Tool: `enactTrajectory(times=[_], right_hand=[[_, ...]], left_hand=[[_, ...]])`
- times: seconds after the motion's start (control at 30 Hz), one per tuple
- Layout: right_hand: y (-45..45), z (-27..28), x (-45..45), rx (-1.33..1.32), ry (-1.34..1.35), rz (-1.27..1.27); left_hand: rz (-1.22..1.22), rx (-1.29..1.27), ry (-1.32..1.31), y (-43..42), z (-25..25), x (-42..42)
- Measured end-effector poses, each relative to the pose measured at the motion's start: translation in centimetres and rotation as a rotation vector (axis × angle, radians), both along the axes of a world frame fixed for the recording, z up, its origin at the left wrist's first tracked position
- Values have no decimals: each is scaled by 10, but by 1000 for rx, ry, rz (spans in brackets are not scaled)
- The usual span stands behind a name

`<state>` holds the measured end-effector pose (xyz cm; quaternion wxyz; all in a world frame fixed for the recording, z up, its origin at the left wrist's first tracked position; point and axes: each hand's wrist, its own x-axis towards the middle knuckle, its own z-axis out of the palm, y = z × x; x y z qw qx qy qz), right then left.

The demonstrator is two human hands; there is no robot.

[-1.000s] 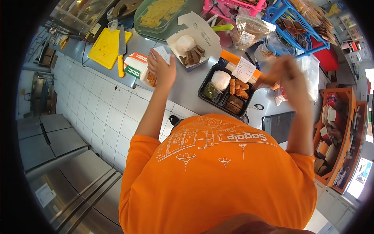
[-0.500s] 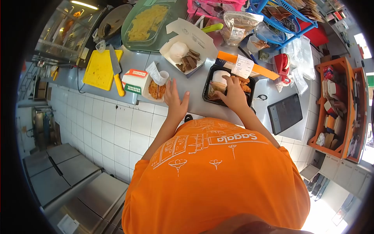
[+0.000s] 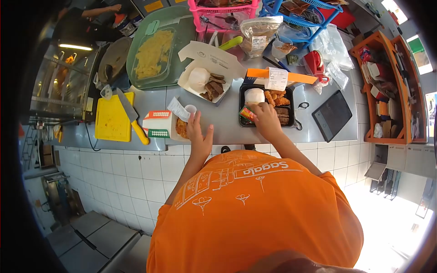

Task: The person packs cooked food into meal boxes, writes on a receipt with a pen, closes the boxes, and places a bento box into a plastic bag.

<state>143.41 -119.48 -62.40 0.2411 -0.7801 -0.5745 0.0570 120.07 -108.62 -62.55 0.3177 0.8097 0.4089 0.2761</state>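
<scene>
My right hand (image 3: 267, 119) reaches into a black compartment tray (image 3: 291, 98), its fingertips pinched on red and green sauce sachets (image 3: 247, 113) in the near left compartment. White rice (image 3: 254, 96), fried chicken pieces (image 3: 276, 97) and brown meat slices (image 3: 282, 116) fill the tray's other visible compartments. A receipt (image 3: 276, 78) sticks to the tray's orange sleeve (image 3: 298, 78). With fingers spread, my left hand (image 3: 200, 138) rests against a white, red and green paper box (image 3: 159, 123). Inside that box are a breaded cutlet (image 3: 181, 129), a small white cup (image 3: 190, 109) and a printed packet (image 3: 179, 108).
An open carton (image 3: 209, 57) with rice and meat stands behind my hands. Left of it, a yellow-handled knife (image 3: 129, 111) lies on a yellow cutting board (image 3: 107, 119). A tablet (image 3: 332, 116) sits at right. Baskets (image 3: 314, 27) line the back; another person's arm (image 3: 102, 10) shows far left.
My right hand has shifted from over the rice to the sachets, uncovering the rice and meat slices. My left hand stays by the paper box. The view has tilted, showing another person's arm.
</scene>
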Motion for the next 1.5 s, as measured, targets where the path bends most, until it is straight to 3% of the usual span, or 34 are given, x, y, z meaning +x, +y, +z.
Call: enactTrajectory(times=[0.07, 0.13, 0.2, 0.3, 0.4, 0.43, 0.47, 0.53, 0.6, 0.67, 0.73, 0.83, 0.93, 1.07, 1.1, 1.2, 1.3, 1.43, 1.5], right_hand=[[-7, 9, 10, 92, 99, -63], [-5, 15, 28, 194, 461, -477], [4, 14, 53, 462, 590, -614], [13, 48, 73, 246, 671, -396], [5, 88, 72, 512, 1178, -109], [-15, 103, 77, 518, 1047, -158], [-36, 124, 79, 673, 1068, -127], [-75, 104, 97, 897, 1262, -203], [-117, 31, 123, 561, 1167, -497], [-154, -24, 124, -48, 849, -670], [-181, -65, 124, -56, 1068, -528], [-179, -14, 116, 206, 1436, -392], [-185, -9, 127, 150, 1316, -80], [-195, -11, 162, 121, 1235, -179], [-188, 1, 172, 28, 997, -306], [-166, -4, 187, -50, 103, -11], [-139, -29, 192, -43, -88, 147], [-116, -14, 226, -335, -175, 207], [-116, -18, 243, -332, -233, 180]], left_hand=[[-73, 12, -51, 3, 9, 9], [-167, 12, -131, 6, 22, 27], [-284, -4, -228, 9, 37, 48], [-399, -74, -351, 4, 54, 81], [-479, -194, -344, -10, 75, 98], [-501, -257, -382, -16, 72, 103], [-541, -348, -346, -23, 70, 106], [-615, -531, -267, -36, 68, 113], [-644, -656, -236, -53, 61, 129], [-698, -752, -168, -76, 56, 148], [-764, -807, -69, -101, 52, 174], [-740, -1010, 241, -136, 23, 214], [-401, -1387, -316, -166, 19, 239], [-188, -969, -372, -167, 5, 243], [-100, -917, -386, -165, 10, 239], [-23, -909, -486, -162, 11, 221], [50, -910, -514, -172, 22, 212], [8, -848, -484, -186, 19, 212], [-119, -930, -405, -188, 19, 220]])
